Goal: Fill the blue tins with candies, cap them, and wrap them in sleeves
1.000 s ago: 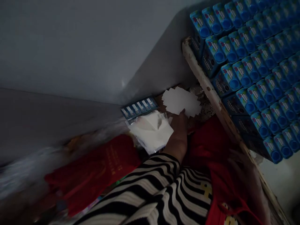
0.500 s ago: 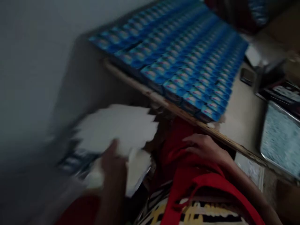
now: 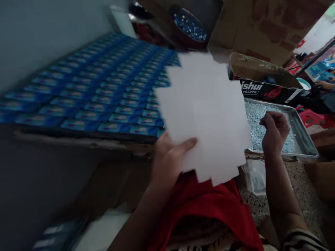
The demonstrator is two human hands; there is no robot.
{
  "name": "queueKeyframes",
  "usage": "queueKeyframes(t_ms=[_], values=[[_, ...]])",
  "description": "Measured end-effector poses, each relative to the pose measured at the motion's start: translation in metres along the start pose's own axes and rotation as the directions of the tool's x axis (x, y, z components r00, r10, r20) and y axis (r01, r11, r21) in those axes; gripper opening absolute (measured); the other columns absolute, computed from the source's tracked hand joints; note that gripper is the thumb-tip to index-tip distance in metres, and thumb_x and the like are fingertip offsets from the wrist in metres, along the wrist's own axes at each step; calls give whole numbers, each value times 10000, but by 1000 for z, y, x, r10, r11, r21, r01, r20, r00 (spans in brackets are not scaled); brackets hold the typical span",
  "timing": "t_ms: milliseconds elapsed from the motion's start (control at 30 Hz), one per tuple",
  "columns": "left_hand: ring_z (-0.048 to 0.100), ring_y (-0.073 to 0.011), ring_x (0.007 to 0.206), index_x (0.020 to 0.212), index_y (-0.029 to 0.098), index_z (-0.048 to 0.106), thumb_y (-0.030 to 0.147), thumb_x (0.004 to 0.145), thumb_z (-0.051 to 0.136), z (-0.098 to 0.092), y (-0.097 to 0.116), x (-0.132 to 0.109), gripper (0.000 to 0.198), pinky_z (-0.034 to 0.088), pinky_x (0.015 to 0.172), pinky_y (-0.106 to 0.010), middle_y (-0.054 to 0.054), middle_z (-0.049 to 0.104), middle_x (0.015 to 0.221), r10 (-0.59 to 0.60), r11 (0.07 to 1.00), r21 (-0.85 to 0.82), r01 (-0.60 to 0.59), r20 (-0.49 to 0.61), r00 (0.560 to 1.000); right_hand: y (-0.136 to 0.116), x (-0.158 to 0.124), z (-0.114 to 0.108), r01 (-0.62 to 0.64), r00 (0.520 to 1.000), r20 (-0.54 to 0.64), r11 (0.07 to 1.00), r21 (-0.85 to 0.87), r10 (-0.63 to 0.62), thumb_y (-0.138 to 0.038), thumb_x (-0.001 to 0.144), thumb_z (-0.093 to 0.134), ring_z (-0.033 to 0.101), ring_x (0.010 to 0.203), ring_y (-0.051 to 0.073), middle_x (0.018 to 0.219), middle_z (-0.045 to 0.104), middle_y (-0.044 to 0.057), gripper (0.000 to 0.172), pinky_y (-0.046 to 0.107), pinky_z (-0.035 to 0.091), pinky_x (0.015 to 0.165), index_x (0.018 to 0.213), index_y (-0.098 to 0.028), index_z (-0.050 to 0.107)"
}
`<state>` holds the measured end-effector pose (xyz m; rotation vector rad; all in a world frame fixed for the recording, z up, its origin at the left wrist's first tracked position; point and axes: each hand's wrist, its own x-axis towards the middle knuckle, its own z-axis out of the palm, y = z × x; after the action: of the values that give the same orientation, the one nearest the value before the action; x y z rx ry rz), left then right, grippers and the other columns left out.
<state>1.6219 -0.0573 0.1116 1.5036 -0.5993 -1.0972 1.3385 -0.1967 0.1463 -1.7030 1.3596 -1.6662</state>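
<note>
A large white sheet with stepped edges [image 3: 206,115], perhaps several stacked, is gripped at its lower left by my left hand [image 3: 169,160], thumb on top. It hangs over my red apron and hides the right end of the rows of blue packages [image 3: 104,94]. My right hand [image 3: 276,130] hovers over a metal tray [image 3: 306,136] of small pale blue pieces [image 3: 258,122]. Its fingers are curled together, and whatever they may hold is too small to make out.
Behind the tray sits an open black printed box [image 3: 261,89], with a big cardboard box [image 3: 240,31] beyond. A round bowl of shiny blue pieces [image 3: 190,26] is at the back. More white sheets [image 3: 104,230] lie low left. Another person's arm [image 3: 326,85] shows far right.
My left hand has lifted the white sheet from the lower-left pile to in front of me. My right hand has left my lap for the tray, its fingers now curled. The view has swung right.
</note>
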Motion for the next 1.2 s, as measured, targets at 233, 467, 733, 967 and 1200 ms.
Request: queueKeyframes(t_ms=[233,467,733,967,1200], values=[[684,-448,1321,1243,164,704,384,592,987,102,-27,121,743,586,1101,-547,-189,766,1313,-25,972,233,-10,143,989,107,61,-6,58,811,536,877,-476,237,-374,928,689,735,904,235,975,814,78,304,379,572,865,1137,-191,811],[472,-458,1524,1578,212,533,401,837,910,124,-10,182,852,409,1279,-567,-209,568,1577,268,365,858,-361,275,923,146,128,86,466,568,787,694,-548,241,-389,965,783,672,1234,321,1362,744,190,590,424,503,1100,1481,-119,692],[491,-462,1426,1531,285,631,539,642,1035,138,-9,262,1009,468,1185,-535,-157,570,1526,104,334,879,-341,325,940,167,147,132,604,368,866,622,-499,337,-624,852,900,599,1303,408,1398,678,201,787,530,464,1135,1465,-170,708],[541,-373,1377,1297,258,729,319,726,1019,137,-16,251,643,464,1158,-483,-125,581,1498,321,429,828,-362,235,917,174,128,125,522,539,829,713,-469,151,-464,803,965,579,1279,393,1352,649,188,639,490,491,1074,1305,-155,720],[690,-211,917,809,229,648,95,817,766,146,-3,240,179,527,916,-335,4,733,898,543,609,647,-460,83,836,172,133,107,-107,646,706,950,-293,290,-291,665,991,635,791,211,848,685,-17,609,350,510,762,1155,-231,634]])
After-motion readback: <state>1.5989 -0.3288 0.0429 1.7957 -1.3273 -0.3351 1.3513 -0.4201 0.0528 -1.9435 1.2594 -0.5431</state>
